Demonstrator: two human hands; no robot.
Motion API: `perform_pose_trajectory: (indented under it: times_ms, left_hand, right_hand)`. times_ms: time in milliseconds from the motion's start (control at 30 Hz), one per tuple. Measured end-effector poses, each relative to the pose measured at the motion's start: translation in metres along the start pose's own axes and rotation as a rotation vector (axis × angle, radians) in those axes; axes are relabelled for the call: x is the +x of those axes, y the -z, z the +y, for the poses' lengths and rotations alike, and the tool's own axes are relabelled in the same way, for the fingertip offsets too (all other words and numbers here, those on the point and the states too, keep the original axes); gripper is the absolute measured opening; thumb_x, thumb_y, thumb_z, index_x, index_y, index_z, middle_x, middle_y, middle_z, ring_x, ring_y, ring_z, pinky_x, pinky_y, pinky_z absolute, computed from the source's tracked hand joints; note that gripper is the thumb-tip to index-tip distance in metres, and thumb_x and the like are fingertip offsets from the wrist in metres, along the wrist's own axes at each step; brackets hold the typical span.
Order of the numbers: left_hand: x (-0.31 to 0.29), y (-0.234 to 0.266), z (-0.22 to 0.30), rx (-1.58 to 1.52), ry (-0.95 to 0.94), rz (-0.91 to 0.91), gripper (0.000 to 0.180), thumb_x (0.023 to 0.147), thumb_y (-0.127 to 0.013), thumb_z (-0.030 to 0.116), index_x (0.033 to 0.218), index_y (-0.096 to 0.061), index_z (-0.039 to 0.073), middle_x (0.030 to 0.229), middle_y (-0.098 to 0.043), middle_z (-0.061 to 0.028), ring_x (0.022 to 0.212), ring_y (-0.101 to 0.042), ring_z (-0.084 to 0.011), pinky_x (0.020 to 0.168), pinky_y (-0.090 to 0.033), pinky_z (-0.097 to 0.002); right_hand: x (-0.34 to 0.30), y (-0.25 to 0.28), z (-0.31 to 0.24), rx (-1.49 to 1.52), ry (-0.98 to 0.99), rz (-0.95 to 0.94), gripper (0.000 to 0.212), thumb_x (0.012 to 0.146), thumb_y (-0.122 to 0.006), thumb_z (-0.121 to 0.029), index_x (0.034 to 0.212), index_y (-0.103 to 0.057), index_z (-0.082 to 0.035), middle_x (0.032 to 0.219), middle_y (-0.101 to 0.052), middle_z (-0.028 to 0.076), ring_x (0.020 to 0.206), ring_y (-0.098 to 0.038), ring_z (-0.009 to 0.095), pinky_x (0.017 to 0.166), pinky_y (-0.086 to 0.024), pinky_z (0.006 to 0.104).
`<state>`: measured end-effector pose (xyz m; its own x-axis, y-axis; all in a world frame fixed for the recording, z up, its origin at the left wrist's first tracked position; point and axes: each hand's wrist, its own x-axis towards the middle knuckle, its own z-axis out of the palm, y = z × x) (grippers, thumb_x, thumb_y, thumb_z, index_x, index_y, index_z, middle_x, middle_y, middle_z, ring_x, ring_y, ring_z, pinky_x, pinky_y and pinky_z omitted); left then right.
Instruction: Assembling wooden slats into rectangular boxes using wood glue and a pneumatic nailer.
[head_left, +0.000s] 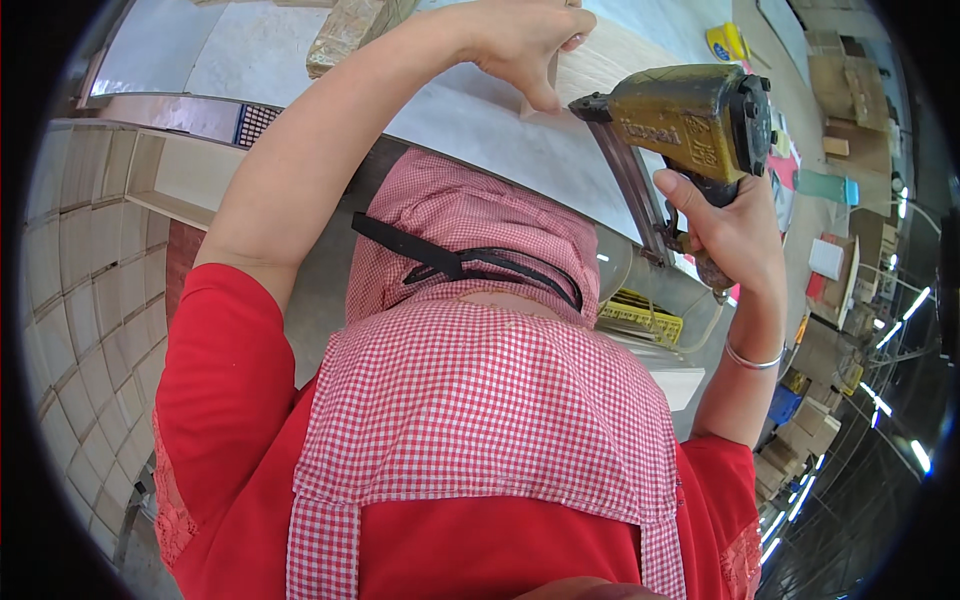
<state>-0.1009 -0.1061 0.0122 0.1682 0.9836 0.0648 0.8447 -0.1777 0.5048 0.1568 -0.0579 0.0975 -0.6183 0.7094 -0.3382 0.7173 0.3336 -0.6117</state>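
Note:
My right hand [735, 225] grips the handle of a gold and black nail gun [685, 115], its thumb lying along the near side. The gun's nose points left and meets, or nearly meets, the edge of a pale wooden board [605, 60]. Actual contact cannot be made out. My left hand [525, 45] pinches the board's corner, thumb toward me and fingers curled over the far side. Its thumb tip is close beside the gun's nose. Below both hands lies the white worktable [450, 110].
A tape-wrapped bundle [350, 35] lies on the table at the far left. Beyond the gun stands a yellow tub [727, 42]; a teal bottle [830, 187] is farther right. Pale wooden boxes [90, 270] are stacked at left. A yellow crate [645, 315] sits below the table edge.

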Motion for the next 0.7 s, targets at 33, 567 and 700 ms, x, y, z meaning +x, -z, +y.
perform_pose_trajectory:
  times_ms: [33, 567, 700]
  left_hand:
    - [-0.001, -0.001, 0.0, -0.002, 0.002, 0.0, 0.057, 0.06, -0.083, 0.034, 0.097, -0.056, -0.001, 0.107, -0.055, -0.0256, 0.105, -0.054, -0.0405, 0.087, -0.047, -0.046]
    - [-0.005, -0.005, -0.002, 0.035, -0.084, 0.104, 0.053, 0.064, -0.082, 0.035, 0.095, -0.059, -0.001, 0.106, -0.059, -0.026, 0.104, -0.057, -0.0422, 0.087, -0.048, -0.0485]
    - [-0.026, -0.044, -0.029, 0.071, -0.038, 0.341, 0.071, 0.058, -0.085, 0.033, 0.113, -0.049, 0.005, 0.12, -0.055, -0.0224, 0.115, -0.052, -0.0392, 0.098, -0.043, -0.0482]
  right_hand:
    - [0.0, -0.001, 0.0, -0.002, -0.001, -0.003, 0.032, 0.085, -0.081, -0.023, 0.103, -0.072, 0.002, 0.068, -0.065, 0.0, 0.058, -0.049, 0.006, 0.053, -0.042, 0.0274]
    - [0.004, 0.002, -0.015, -0.092, -0.108, -0.032, 0.029, 0.087, -0.08, -0.021, 0.099, -0.068, 0.001, 0.064, -0.058, -0.002, 0.047, -0.046, 0.005, 0.043, -0.039, 0.0248]
    - [-0.001, -0.001, -0.009, -0.063, -0.038, 0.005, 0.033, 0.085, -0.079, -0.022, 0.099, -0.069, 0.005, 0.067, -0.067, 0.005, 0.056, -0.059, 0.011, 0.054, -0.048, 0.0298]
